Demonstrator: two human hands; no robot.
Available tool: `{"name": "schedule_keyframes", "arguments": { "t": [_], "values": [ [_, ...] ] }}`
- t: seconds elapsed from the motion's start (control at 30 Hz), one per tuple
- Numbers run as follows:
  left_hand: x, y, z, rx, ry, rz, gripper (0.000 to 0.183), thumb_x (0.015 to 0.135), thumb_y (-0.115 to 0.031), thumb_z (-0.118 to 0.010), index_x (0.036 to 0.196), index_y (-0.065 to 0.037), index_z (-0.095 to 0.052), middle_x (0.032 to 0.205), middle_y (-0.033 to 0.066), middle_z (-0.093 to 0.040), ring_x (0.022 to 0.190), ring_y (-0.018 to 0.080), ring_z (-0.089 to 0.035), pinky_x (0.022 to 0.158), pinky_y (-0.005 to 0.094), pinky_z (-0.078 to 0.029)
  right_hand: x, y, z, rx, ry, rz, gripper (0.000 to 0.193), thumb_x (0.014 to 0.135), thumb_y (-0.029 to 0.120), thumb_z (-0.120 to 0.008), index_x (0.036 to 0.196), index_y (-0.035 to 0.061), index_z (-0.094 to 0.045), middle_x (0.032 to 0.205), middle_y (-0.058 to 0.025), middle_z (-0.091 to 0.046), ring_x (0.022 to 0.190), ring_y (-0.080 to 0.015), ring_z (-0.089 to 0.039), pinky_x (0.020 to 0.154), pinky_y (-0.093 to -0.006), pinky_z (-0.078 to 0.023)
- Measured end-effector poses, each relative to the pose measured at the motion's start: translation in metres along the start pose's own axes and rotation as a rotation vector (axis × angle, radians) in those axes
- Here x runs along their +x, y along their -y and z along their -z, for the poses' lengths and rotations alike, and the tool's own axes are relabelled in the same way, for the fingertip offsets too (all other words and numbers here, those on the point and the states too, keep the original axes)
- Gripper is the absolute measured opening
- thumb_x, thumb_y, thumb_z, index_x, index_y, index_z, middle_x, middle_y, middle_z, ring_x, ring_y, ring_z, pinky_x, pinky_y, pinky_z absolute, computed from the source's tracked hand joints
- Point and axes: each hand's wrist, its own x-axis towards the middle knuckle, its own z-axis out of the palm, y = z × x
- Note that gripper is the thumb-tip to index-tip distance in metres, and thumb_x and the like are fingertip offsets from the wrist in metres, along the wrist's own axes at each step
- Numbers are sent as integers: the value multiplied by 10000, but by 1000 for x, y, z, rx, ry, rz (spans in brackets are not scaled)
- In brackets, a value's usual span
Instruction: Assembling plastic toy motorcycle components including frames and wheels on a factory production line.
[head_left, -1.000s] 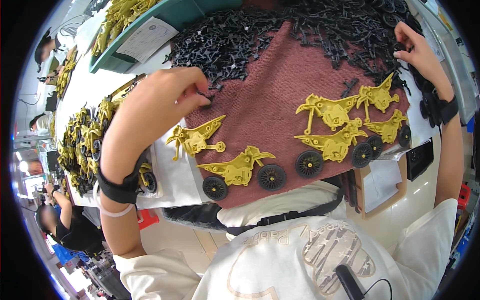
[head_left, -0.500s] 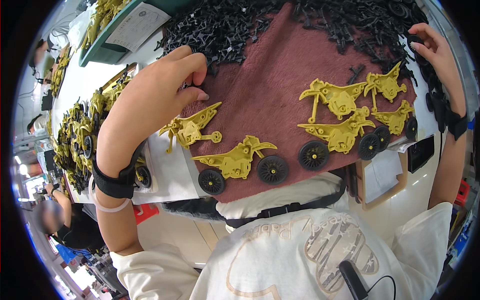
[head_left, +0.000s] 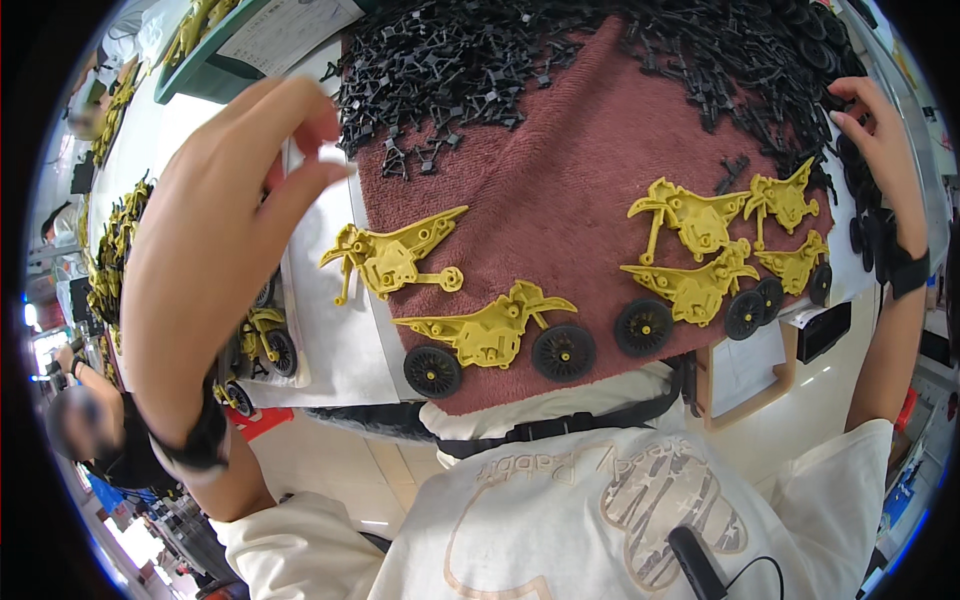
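Observation:
My left hand [head_left: 235, 190] is raised over the left side of the table, slightly blurred. Its thumb and curled fingers are apart with nothing between them. My right hand [head_left: 875, 130] is at the far right beside a heap of black wheels [head_left: 815, 50]. Its fingers and thumb curl toward each other; what they hold, if anything, is too dark to make out. On the maroon cloth [head_left: 520, 220], a yellow toy motorcycle body half [head_left: 395, 258] lies at left. Below it is another yellow body half [head_left: 485, 328] with a black spoked wheel [head_left: 432, 371] at each end.
Several more yellow body halves [head_left: 695, 215], some with wheels, lie at the cloth's right. Small black parts [head_left: 450, 80] are heaped along its far edge. Yellow and black assemblies [head_left: 262, 335] stand at left. A green bin [head_left: 200, 75] with a paper sheet is at far left.
My left hand has moved left and toward me, away from the upper left yellow body half. My right hand has shifted slightly nearer. The view has shifted a little.

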Motion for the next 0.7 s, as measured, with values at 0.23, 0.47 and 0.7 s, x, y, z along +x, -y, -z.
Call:
{"name": "schedule_keyframes", "arguments": {
  "t": [0.23,0.47,0.7],
  "values": [
    [-52,-27,-28,-96,184,177,265,799,-54,-692,1036,-21,-578,980,109,-573,824,262,-602,726,351,-484,58,147,-13,160,191,588,170,877,50,-627,1044,21,-627,1013,-20,-627,836,-101,-584,713,-239,-435],
    [-61,-33,-40,-91,109,158,290,819,-102,-685,1078,-38,-571,1074,118,-564,996,342,-572,847,400,-463,106,265,-57,338,523,876,160,838,114,-656,938,-10,-643,861,-137,-624,846,-302,-602,775,-387,-484],
    [-79,-35,-47,-128,-88,124,292,792,-58,-688,1069,-29,-600,1069,122,-579,925,332,-575,761,407,-474,94,299,-107,243,239,846,192,747,191,-764,833,28,-709,787,-157,-688,752,-354,-673,670,-431,-533]
  ]
}}
